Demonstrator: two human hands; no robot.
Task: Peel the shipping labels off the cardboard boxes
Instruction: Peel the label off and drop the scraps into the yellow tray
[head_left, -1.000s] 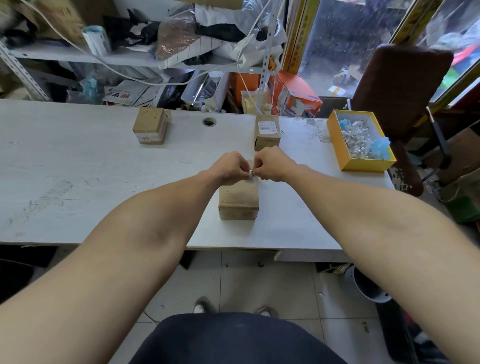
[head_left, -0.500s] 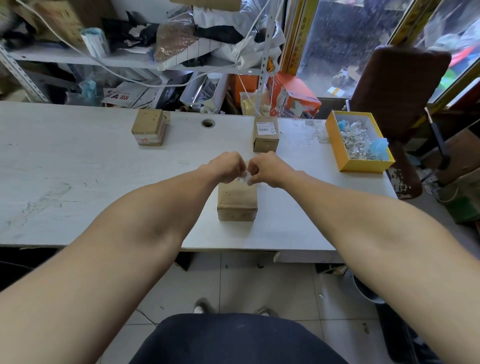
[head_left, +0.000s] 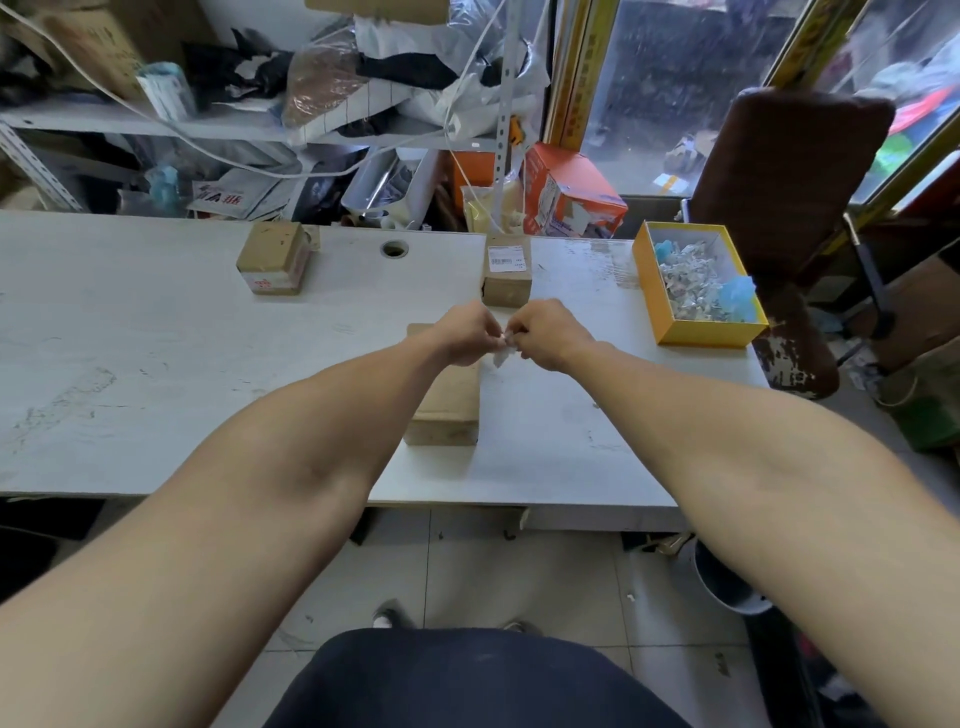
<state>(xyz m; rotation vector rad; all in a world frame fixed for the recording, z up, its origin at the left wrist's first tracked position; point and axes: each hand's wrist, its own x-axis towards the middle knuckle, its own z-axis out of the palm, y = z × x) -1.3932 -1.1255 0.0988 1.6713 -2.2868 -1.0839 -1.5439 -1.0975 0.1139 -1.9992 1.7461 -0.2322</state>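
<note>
I see both hands, left (head_left: 467, 332) and right (head_left: 545, 332), pinching a peeled label scrap (head_left: 503, 353) over the bare near box (head_left: 445, 400); the far box (head_left: 506, 267) keeps its label.

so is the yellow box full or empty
Partly full: the yellow box holds a heap of crumpled scraps, inner walls showing above.

**Bright daylight, wide-angle bend at the edges**

You are working in soft daylight from the window (head_left: 670, 93) at upper right. The pale table (head_left: 156, 364) reflects it evenly, with a faint sheen near its far right side. Shadows are weak: a short one lies beside the nearest box (head_left: 447, 410). Your forearms balloon toward the lower corners from lens distortion. The shelf (head_left: 156, 124) clutter looks dimmer and slightly soft.
</note>
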